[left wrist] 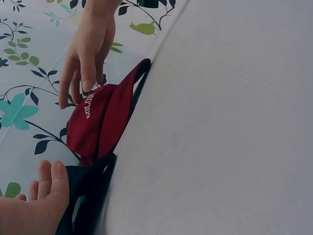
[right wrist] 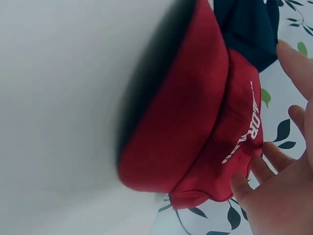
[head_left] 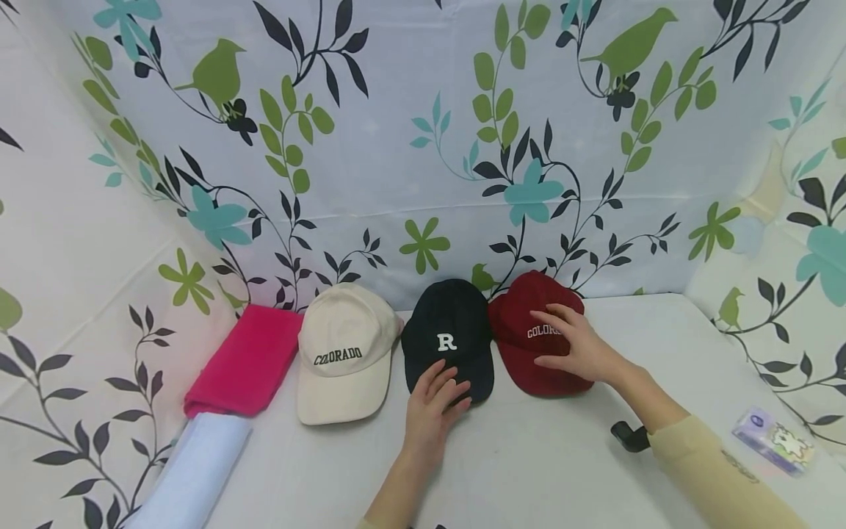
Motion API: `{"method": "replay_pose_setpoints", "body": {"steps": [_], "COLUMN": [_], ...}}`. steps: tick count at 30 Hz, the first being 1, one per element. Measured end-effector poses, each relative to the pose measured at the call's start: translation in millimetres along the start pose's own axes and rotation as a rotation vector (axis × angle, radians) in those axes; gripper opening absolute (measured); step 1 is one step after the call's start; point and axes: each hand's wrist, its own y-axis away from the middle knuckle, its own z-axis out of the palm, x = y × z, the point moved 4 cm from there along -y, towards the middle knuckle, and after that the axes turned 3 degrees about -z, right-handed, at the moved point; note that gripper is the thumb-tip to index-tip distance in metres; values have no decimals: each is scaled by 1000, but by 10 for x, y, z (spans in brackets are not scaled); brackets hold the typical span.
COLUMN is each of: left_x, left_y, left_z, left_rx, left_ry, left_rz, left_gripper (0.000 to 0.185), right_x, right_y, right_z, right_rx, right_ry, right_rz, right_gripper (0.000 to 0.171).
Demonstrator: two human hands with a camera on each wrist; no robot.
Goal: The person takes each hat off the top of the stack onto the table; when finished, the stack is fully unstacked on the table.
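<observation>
My left hand [head_left: 432, 400] lies flat on the brim of the black cap [head_left: 449, 338], fingers straight and slightly spread, pressing rather than gripping; the left wrist view shows those fingers [left wrist: 51, 183] resting on dark fabric at the near edge. My right hand [head_left: 575, 349] sits on the front of the red cap [head_left: 529, 323], fingers spread and relaxed over the white lettering, thumb toward the brim, nothing curled round the cloth; in the right wrist view the fingertips [right wrist: 259, 166] just meet the crown. The three caps sit in a row against the far patterned backdrop [head_left: 423, 132]: the beige cap [head_left: 344, 353] on the left, black in the middle, red on the right, with the black and red crowns touching. A folded pink cloth [head_left: 247, 360] and a pale blue one [head_left: 198, 470] lie at the far left, a small printed packet [head_left: 773, 441] near the right edge. As I judge it, the risk lies in that contact: sliding either cap with flat fingers could drag its neighbour along, and an open palm on soft fabric may dent the crown or slip off the brim. Pushing the red cap rightward might also carry it toward the packet.
</observation>
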Motion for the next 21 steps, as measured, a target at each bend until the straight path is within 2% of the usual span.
{"method": "replay_pose_setpoints", "body": {"steps": [9,16,21], "left_x": [101,184,235], "left_y": [59,127,170], "left_z": [-162,-283,-360], "left_rx": [38,70,86], "left_ry": [-23,-23,-37], "left_rz": [45,49,56], "left_gripper": [56,56,54], "right_x": [-20,24,76], "right_y": [189,287,302], "right_z": [25,85,133], "right_rx": [-70,-125,-143], "right_ry": [118,131,123], "right_rz": [-66,-20,-3], "right_gripper": [90,100,100]}}
